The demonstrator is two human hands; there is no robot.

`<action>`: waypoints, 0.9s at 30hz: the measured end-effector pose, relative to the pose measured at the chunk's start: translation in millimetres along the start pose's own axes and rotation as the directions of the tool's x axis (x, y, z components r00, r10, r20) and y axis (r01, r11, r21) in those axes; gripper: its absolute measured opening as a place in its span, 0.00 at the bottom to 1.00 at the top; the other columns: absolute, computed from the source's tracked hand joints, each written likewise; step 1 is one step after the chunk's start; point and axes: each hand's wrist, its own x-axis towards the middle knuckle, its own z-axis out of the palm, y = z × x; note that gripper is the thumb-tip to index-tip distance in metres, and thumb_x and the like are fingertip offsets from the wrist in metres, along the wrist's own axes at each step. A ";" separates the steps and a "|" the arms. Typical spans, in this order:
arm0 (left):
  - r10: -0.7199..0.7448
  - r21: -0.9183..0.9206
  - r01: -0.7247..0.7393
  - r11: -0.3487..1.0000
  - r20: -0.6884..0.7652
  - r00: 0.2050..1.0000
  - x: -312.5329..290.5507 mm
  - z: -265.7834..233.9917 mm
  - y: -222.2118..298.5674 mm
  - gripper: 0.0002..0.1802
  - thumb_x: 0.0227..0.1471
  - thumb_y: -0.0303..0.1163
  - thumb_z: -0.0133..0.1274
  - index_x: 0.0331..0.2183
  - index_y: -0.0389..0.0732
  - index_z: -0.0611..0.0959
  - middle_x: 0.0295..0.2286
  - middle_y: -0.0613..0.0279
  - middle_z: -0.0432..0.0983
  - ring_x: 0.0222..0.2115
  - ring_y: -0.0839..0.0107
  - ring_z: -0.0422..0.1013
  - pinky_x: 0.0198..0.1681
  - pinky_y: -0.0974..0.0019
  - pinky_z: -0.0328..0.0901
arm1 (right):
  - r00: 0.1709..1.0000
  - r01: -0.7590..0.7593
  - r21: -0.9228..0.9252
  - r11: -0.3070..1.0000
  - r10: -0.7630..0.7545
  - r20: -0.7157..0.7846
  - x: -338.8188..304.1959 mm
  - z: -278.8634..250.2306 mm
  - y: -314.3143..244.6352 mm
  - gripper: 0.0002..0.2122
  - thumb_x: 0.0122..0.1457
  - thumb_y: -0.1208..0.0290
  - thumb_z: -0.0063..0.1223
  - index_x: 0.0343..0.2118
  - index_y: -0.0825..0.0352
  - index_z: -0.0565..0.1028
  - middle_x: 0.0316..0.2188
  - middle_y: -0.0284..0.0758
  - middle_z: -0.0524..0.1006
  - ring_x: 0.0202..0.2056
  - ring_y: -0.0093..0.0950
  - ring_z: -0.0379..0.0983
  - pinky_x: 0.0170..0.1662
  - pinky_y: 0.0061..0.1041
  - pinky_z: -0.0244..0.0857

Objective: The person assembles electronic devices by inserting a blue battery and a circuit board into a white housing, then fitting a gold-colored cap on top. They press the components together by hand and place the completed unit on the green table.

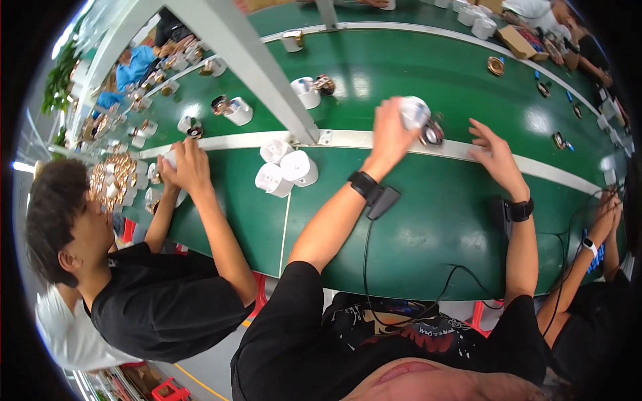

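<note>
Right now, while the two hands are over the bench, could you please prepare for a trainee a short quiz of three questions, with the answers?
1. Which of the wearer's hands holds a white housing: A) left, B) right, C) both?
2. True or false: the right hand is gripping a cable.
3. How many white housings are grouped on the green table, to the left of the wearer's left forearm?

Key:
1. A, the left hand.
2. False; it is open and empty.
3. Three.
</note>
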 end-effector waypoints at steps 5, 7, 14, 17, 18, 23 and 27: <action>0.071 0.112 -0.044 0.993 -0.252 0.965 4.9 8.6 -21.6 0.41 0.40 0.25 0.67 0.55 0.28 0.66 0.44 0.38 0.70 0.46 0.43 0.66 0.51 0.50 0.62 | 0.954 0.298 0.459 0.837 -0.280 -0.108 -31.0 -22.1 -58.7 0.22 0.60 0.75 0.46 0.58 0.74 0.68 0.53 0.48 0.74 0.50 0.36 0.75 0.52 0.32 0.68; 0.084 0.155 -0.047 0.987 -0.243 0.966 5.2 4.5 -30.3 0.41 0.42 0.23 0.65 0.56 0.28 0.64 0.45 0.37 0.69 0.46 0.43 0.66 0.52 0.50 0.61 | 0.885 0.445 0.564 0.696 -0.439 -0.156 -58.4 -25.7 -109.3 0.27 0.65 0.54 0.48 0.56 0.76 0.70 0.53 0.47 0.75 0.53 0.37 0.73 0.51 0.34 0.69; 0.031 0.106 -0.011 0.994 -0.183 0.983 6.3 7.4 -36.5 0.38 0.46 0.21 0.61 0.57 0.30 0.64 0.48 0.45 0.67 0.47 0.55 0.69 0.52 0.59 0.65 | 0.608 0.558 0.825 0.085 -0.719 -0.337 -110.5 -18.9 -150.0 0.23 0.66 0.53 0.47 0.46 0.73 0.78 0.43 0.59 0.77 0.43 0.50 0.76 0.40 0.40 0.72; -0.110 0.090 0.123 0.988 -0.132 0.985 5.1 5.4 -15.1 0.37 0.46 0.20 0.60 0.57 0.30 0.64 0.49 0.45 0.66 0.46 0.55 0.69 0.51 0.58 0.65 | 0.579 0.554 0.827 0.098 -0.759 -0.298 -119.5 -27.9 -146.4 0.26 0.65 0.50 0.47 0.44 0.75 0.78 0.44 0.59 0.76 0.46 0.51 0.72 0.43 0.42 0.72; -0.109 0.085 0.120 0.989 -0.123 0.986 4.5 8.9 -11.5 0.37 0.46 0.20 0.60 0.57 0.30 0.64 0.49 0.45 0.66 0.46 0.55 0.69 0.51 0.58 0.65 | 0.560 0.552 0.828 0.095 -0.779 -0.284 -120.1 -32.0 -147.5 0.26 0.64 0.49 0.47 0.43 0.75 0.78 0.44 0.59 0.76 0.47 0.52 0.71 0.43 0.42 0.71; -0.087 0.060 0.096 0.994 -0.138 0.987 3.9 6.5 -11.1 0.37 0.47 0.19 0.59 0.57 0.31 0.63 0.49 0.44 0.67 0.47 0.55 0.69 0.51 0.57 0.65 | 0.398 0.523 0.851 0.037 -0.894 -0.206 -106.1 -40.4 -152.6 0.31 0.62 0.45 0.48 0.39 0.78 0.78 0.44 0.59 0.75 0.53 0.53 0.64 0.48 0.45 0.70; -0.082 0.091 0.095 0.991 -0.140 0.987 2.7 5.6 -12.1 0.37 0.46 0.19 0.59 0.57 0.32 0.63 0.49 0.44 0.67 0.47 0.52 0.69 0.52 0.56 0.64 | 0.233 0.497 0.868 0.000 -0.963 -0.133 -94.1 -43.8 -156.3 0.34 0.61 0.42 0.48 0.36 0.81 0.79 0.45 0.60 0.74 0.58 0.55 0.59 0.51 0.47 0.70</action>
